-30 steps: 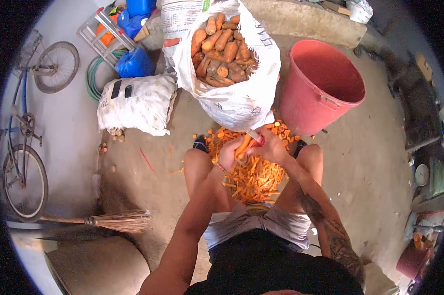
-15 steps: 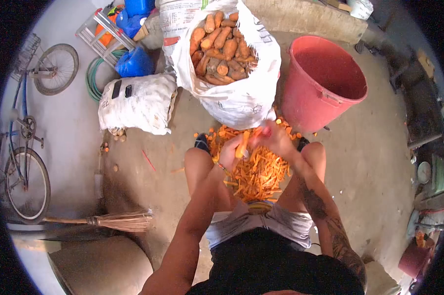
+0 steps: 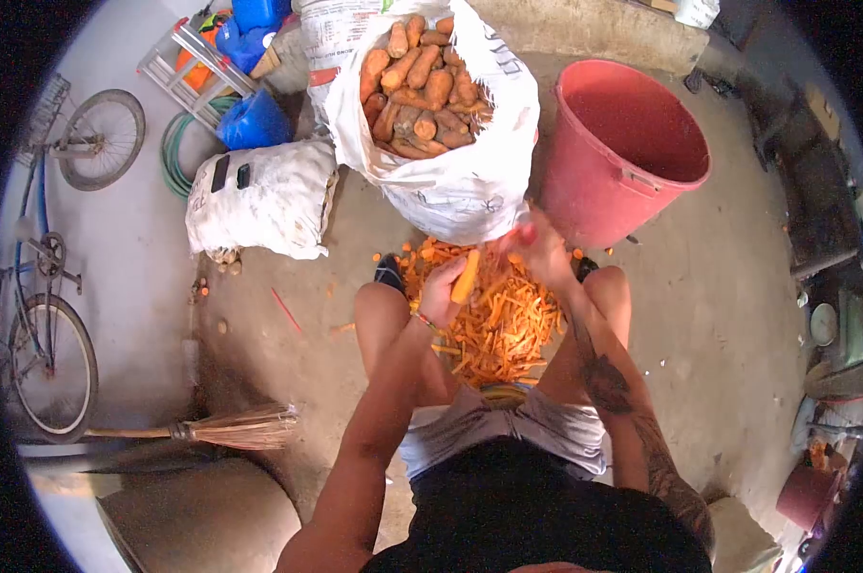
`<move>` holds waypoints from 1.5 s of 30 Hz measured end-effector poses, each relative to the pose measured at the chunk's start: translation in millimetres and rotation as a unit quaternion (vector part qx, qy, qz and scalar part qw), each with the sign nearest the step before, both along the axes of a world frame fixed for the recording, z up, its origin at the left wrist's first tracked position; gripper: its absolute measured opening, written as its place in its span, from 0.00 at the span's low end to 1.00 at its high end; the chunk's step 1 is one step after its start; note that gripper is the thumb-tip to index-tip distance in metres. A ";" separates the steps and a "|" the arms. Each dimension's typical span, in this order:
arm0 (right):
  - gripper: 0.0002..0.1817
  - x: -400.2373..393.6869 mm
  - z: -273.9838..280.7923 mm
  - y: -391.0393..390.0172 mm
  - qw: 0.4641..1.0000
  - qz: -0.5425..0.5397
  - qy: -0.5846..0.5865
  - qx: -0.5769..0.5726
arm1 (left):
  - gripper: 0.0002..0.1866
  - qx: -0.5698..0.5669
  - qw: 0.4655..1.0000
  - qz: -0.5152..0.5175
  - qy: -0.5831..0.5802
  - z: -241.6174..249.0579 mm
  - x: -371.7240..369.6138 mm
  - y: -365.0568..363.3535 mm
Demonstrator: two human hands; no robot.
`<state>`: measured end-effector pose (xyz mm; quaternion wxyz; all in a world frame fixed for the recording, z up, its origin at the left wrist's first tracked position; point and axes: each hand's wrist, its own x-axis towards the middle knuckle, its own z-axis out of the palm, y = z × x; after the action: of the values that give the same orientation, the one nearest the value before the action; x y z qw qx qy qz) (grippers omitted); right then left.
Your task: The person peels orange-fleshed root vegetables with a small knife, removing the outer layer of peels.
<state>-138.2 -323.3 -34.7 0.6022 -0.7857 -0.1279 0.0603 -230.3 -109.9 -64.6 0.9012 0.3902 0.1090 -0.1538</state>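
The left hand is gripping a smooth, tapered carrot, fingers wrapped tight around its lower half. Just beside its tip, the right hand is closing around a red-handled peeler, blurred. Below both grips, thin orange peelings are lying in a ragged heap on the concrete. Beyond them a white woven sack is bulging with rough carrots, beside a red plastic bucket.

A single head-worn fisheye camera looked steeply down from above the seated person, close over the knees and peel pile, facing forward toward the carrot sack and red bucket.
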 end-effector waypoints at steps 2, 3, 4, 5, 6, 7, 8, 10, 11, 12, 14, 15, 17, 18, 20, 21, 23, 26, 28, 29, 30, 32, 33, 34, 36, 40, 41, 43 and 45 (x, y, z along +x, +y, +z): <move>0.21 -32.4 38.6 11.9 0.957 0.153 -0.135 -0.206 | 0.20 -0.003 0.999 -0.034 -0.027 12.6 9.5 4.3; 0.23 -33.1 35.2 12.1 0.964 0.128 -0.110 -0.206 | 0.20 -0.007 0.998 -0.052 -0.034 17.5 6.7 3.0; 0.27 -24.8 21.7 7.3 0.988 0.054 -0.054 -0.133 | 0.19 -0.011 0.997 -0.069 -0.038 18.1 2.2 1.1; 0.31 -6.3 0.6 -1.2 0.998 -0.022 0.004 -0.060 | 0.19 0.040 0.999 -0.030 -0.015 15.4 1.1 0.9; 0.36 7.2 -0.3 -1.8 0.993 -0.099 0.055 0.013 | 0.18 0.030 0.999 -0.004 0.009 14.2 2.0 -4.0; 0.34 9.3 -4.1 -0.5 0.991 -0.099 0.041 0.085 | 0.18 0.021 0.999 0.023 0.037 12.9 -0.1 -10.0; 0.32 -0.5 -8.7 -1.9 0.999 -0.025 -0.035 -0.013 | 0.17 0.015 0.997 0.049 0.061 14.2 0.5 -11.0; 0.27 -30.9 33.6 8.6 0.951 0.123 -0.194 -0.205 | 0.16 -0.006 0.999 -0.038 -0.028 20.3 4.6 -3.4; 0.28 -28.5 16.3 9.3 0.949 0.125 -0.240 -0.163 | 0.17 -0.021 0.998 -0.057 -0.020 18.6 4.2 -1.0; 0.31 -16.8 -1.7 5.8 0.980 0.066 -0.151 -0.114 | 0.18 -0.037 0.996 -0.076 -0.010 16.0 2.1 0.0; 0.35 10.3 -27.7 -5.9 0.998 -0.054 0.034 -0.018 | 0.17 0.012 0.999 -0.043 0.012 15.6 2.0 -2.3; 0.35 -1.0 9.8 -2.4 0.994 -0.086 0.039 0.063 | 0.17 0.006 1.000 -0.023 0.012 5.0 3.9 -2.3; 0.33 -25.5 31.1 5.2 0.992 0.052 -0.062 -0.098 | 0.19 0.016 0.998 -0.041 -0.052 4.9 4.6 -1.5; 0.32 -29.9 35.2 7.1 0.970 0.120 -0.114 -0.178 | 0.20 0.036 0.998 -0.034 -0.049 3.5 8.1 -2.3; 0.31 -19.0 8.4 5.6 0.979 0.083 -0.137 -0.127 | 0.22 0.073 0.997 -0.024 -0.029 -7.8 6.3 -5.0; 0.31 -0.1 -15.8 -3.3 0.991 0.019 -0.098 -0.086 | 0.23 0.026 0.999 -0.037 -0.002 7.5 1.7 -2.8; 0.25 11.6 -8.1 -13.9 0.976 -0.143 -0.056 -0.154 | 0.24 0.022 0.998 -0.052 -0.033 4.2 -0.7 4.6; 0.26 14.7 -17.9 -22.0 0.979 0.006 -0.130 -0.158 | 0.20 0.183 0.979 0.006 -0.087 12.3 -0.4 -0.1; 0.31 -4.2 -6.2 -14.1 0.961 0.071 -0.103 -0.247 | 0.18 0.336 0.920 0.013 -0.201 4.9 0.6 0.1; 0.32 -16.5 -4.7 -9.0 0.967 0.094 -0.079 -0.225 | 0.18 0.409 0.878 0.023 -0.246 3.8 1.2 -0.2; 0.33 -25.6 -3.1 -5.3 0.971 0.116 -0.054 -0.204 | 0.19 0.443 0.857 0.021 -0.261 7.8 0.7 -2.0; 0.33 -33.0 4.0 -1.4 0.967 0.149 -0.036 -0.203 | 0.19 0.508 0.810 0.017 -0.292 16.7 0.9 -6.8; 0.34 -34.9 5.7 0.2 0.965 0.166 -0.029 -0.202 | 0.19 0.521 0.800 0.025 -0.296 15.5 -0.1 -8.0; 0.34 -35.4 5.0 1.9 0.960 0.178 -0.024 -0.215 | 0.19 0.533 0.791 0.027 -0.298 11.0 -0.4 -7.5; 0.35 -32.7 4.6 5.2 0.949 0.201 -0.017 -0.241 | 0.20 0.558 0.771 0.035 -0.304 4.9 1.4 -5.0; 0.35 -30.4 1.6 9.1 0.933 0.203 -0.040 -0.295 | 0.18 0.388 0.903 0.069 -0.168 4.3 1.2 -6.0; 0.36 -33.4 0.8 9.0 0.941 0.179 -0.048 -0.282 | 0.18 0.245 0.962 0.087 -0.083 4.4 1.9 -6.5; 0.36 -37.2 4.5 9.3 0.953 0.154 -0.057 -0.254 | 0.18 0.025 0.999 0.040 -0.025 27.6 -0.1 -4.7; 0.38 -38.9 9.2 9.2 0.961 0.148 -0.062 -0.225 | 0.18 -0.023 0.999 0.027 -0.006 16.2 -0.2 -1.8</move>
<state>-177.2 -314.1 -25.4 0.3856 -0.8753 -0.2626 0.1273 -230.5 -111.7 -48.4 0.9143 0.3675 0.1105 -0.1297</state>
